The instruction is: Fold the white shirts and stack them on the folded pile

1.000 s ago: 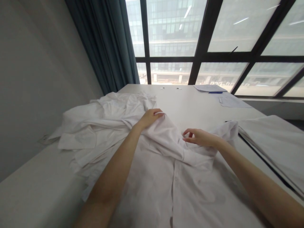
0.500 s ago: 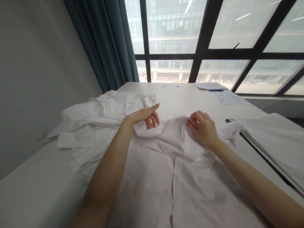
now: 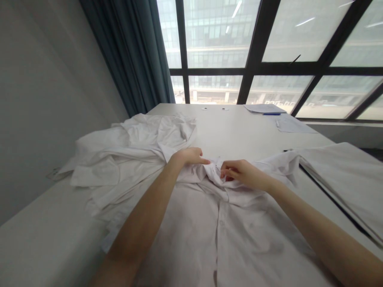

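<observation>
A white button-front shirt point(image 3: 209, 235) lies spread on the white table point(image 3: 248, 135) in front of me, its collar end farthest from me. My left hand point(image 3: 190, 156) is closed on the left side of the collar. My right hand point(image 3: 241, 174) pinches the collar fabric on the right side, fingers curled. The two hands sit close together at the neck opening, with bunched cloth between them.
A heap of crumpled white garments point(image 3: 125, 147) lies at the left. A stack of folded white cloth point(image 3: 341, 167) sits at the right edge. Papers point(image 3: 279, 115) and a blue pen point(image 3: 271, 114) lie at the far side by the window; a dark curtain point(image 3: 134, 52) hangs at the back left.
Both hands have come back toward me and closer together at the collar. The left hand, open with a finger extended half a second ago, has closed on the cloth. The collar is now bunched.
</observation>
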A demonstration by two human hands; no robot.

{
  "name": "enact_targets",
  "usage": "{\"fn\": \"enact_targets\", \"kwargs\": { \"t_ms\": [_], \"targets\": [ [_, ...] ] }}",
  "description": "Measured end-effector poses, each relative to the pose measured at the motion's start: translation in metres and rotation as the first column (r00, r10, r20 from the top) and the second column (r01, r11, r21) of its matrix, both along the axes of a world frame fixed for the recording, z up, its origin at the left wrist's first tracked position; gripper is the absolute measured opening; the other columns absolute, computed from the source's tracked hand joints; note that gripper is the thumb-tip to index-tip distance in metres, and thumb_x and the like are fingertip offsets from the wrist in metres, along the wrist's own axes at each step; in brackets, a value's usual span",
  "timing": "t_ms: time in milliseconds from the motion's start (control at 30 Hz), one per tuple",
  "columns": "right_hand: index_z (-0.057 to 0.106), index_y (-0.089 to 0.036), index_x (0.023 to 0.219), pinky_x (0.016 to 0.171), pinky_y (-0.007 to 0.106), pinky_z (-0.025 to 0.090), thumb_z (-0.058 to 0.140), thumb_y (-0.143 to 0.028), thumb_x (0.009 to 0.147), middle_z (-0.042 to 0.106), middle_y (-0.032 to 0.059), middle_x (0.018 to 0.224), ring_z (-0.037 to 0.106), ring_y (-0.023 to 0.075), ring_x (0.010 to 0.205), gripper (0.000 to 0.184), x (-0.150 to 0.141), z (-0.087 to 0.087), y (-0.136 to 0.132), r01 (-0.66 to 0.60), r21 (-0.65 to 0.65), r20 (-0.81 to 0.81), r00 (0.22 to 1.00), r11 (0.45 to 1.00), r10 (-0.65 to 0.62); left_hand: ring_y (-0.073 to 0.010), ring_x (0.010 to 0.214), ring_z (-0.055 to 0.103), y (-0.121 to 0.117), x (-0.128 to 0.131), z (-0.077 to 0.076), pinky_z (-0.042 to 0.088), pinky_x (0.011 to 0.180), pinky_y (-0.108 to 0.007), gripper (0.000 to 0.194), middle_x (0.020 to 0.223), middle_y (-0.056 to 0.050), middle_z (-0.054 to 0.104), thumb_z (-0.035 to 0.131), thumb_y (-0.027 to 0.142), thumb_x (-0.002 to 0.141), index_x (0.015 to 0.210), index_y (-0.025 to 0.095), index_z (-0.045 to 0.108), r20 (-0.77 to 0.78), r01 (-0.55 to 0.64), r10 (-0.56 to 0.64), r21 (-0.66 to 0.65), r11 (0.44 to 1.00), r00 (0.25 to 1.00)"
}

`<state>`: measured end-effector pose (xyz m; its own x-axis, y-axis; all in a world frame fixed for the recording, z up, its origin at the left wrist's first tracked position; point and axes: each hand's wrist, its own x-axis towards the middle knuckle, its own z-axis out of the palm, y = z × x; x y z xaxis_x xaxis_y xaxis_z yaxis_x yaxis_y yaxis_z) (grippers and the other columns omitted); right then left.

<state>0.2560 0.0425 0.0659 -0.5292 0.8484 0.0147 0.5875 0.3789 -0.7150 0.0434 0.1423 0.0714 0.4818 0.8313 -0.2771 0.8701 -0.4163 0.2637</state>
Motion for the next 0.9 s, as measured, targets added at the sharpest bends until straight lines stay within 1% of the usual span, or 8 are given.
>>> {"fn": "enact_targets", "kwargs": {
  "t_ms": [100,200,300,400,600,667,833,900],
  "targets": [
    [0.059,-0.019,0.094,0.069,0.027,0.046,0.054,-0.025,0.086,0.069,0.0045,0.088,0.064,0.0176,0.078,0.011,0.007,-0.012,0.008,0.195,0.130,0.106,0.972,0.972,-0.210,-0.0307,0.114,0.060,-0.002,0.001,0.001,0.046,0.087,-0.031,0.071,0.129,-0.020,0.061,0.061,0.062,0.077,0.124,0.009,0.058,-0.126,-0.030,0.033,0.020,0.999,0.991],
    [0.060,-0.018,0.106,0.080,0.033,0.045,0.063,-0.032,0.084,0.068,0.0113,0.104,0.063,0.0241,0.094,0.026,0.013,-0.024,0.013,0.182,0.300,0.368,0.884,0.936,-0.289,-0.0311,0.114,0.060,-0.004,0.004,0.002,0.048,0.085,-0.031,0.066,0.129,-0.021,0.060,0.062,0.055,0.078,0.126,0.008,0.057,-0.180,-0.036,0.037,0.006,0.999,0.983],
    [0.058,-0.016,0.112,0.078,0.033,0.044,0.058,-0.041,0.088,0.068,0.0150,0.109,0.065,0.0263,0.095,0.034,0.016,-0.029,0.013,0.160,0.281,0.537,0.791,0.946,-0.293,-0.0315,0.107,0.064,-0.005,0.005,0.000,0.050,0.078,-0.031,0.054,0.122,-0.023,0.064,0.066,0.041,0.077,0.118,0.007,0.062,-0.211,-0.041,0.037,-0.014,0.999,0.977],
    [0.056,-0.014,0.110,0.074,0.034,0.042,0.054,-0.042,0.091,0.071,0.0173,0.102,0.066,0.0287,0.091,0.034,0.017,-0.030,0.012,0.218,0.257,0.586,0.740,0.942,-0.331,-0.0302,0.096,0.068,-0.005,0.006,-0.001,0.051,0.072,-0.030,0.042,0.110,-0.022,0.069,0.069,0.033,0.072,0.106,0.008,0.067,-0.226,-0.046,0.037,-0.034,0.998,0.973],
    [0.056,-0.018,0.093,0.068,0.030,0.040,0.055,-0.030,0.089,0.072,0.0128,0.094,0.066,0.0248,0.084,0.013,0.019,-0.031,0.015,0.267,0.256,0.527,0.767,0.929,-0.365,-0.0234,0.102,0.065,-0.005,0.003,0.001,0.049,0.080,-0.026,0.048,0.117,-0.012,0.067,0.071,0.024,0.071,0.116,0.014,0.059,-0.104,-0.033,0.037,0.036,0.999,0.994],
    [0.055,-0.020,0.088,0.067,0.028,0.041,0.055,-0.027,0.089,0.072,0.0106,0.093,0.066,0.0223,0.081,0.008,0.020,-0.032,0.018,0.294,0.259,0.476,0.790,0.920,-0.386,-0.0205,0.102,0.064,-0.005,0.002,0.003,0.047,0.083,-0.024,0.043,0.117,-0.009,0.067,0.069,0.023,0.074,0.115,0.016,0.058,-0.033,-0.022,0.024,0.061,0.998,0.999],
    [0.049,-0.021,0.096,0.068,0.028,0.044,0.042,-0.030,0.095,0.070,0.0092,0.090,0.066,0.0205,0.081,0.011,0.022,-0.033,0.028,0.418,0.300,0.309,0.808,0.857,-0.502,-0.0199,0.099,0.062,-0.001,-0.003,0.006,0.045,0.084,-0.025,0.025,0.109,-0.008,0.066,0.054,0.026,0.089,0.113,0.018,0.053,0.148,-0.048,0.026,0.147,0.988,0.989],
    [0.046,-0.021,0.099,0.067,0.029,0.046,0.040,-0.033,0.095,0.069,0.0078,0.090,0.066,0.0192,0.077,0.014,0.024,-0.032,0.031,0.495,0.287,0.158,0.820,0.820,-0.550,-0.0194,0.093,0.062,0.001,-0.004,0.008,0.045,0.080,-0.026,0.023,0.101,-0.006,0.065,0.050,0.027,0.091,0.113,0.019,0.050,0.277,-0.094,0.038,0.191,0.977,0.960]
  ]
}}
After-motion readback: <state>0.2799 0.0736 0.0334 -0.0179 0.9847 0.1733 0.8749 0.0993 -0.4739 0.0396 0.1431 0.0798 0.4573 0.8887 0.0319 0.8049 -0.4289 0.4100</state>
